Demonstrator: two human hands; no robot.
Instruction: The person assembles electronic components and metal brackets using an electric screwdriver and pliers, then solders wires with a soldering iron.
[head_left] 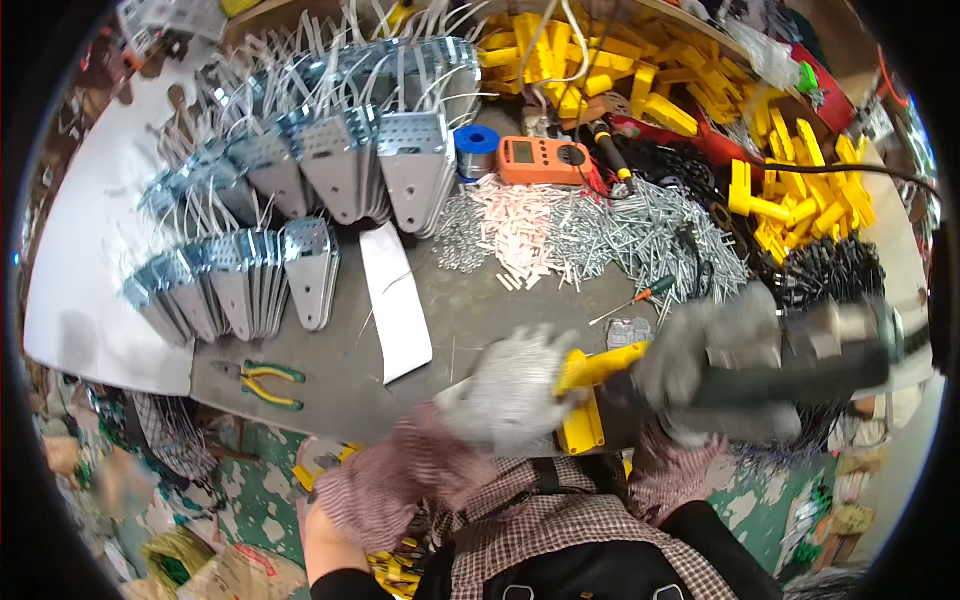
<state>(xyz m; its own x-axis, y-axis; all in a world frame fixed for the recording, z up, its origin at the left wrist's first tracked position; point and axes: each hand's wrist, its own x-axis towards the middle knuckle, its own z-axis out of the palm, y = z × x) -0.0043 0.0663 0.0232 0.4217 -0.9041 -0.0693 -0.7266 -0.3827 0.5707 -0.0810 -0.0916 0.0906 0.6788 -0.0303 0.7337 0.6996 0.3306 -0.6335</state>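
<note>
My left hand, in a pale work glove, is closed on a yellow plastic part near the table's front edge. To the right, my gloved right hand is wrapped round a dark power screwdriver, blurred by motion. Its slim front end points left at the yellow part; whether they touch I cannot tell. A small screwdriver with a green and orange handle lies just beyond, next to a small clear piece.
Grey metal brackets with white wires stand in rows at the back left. Heaps of screws, pink sleeves and yellow parts fill the back right. An orange multimeter, solder spool, white strip and pliers lie around.
</note>
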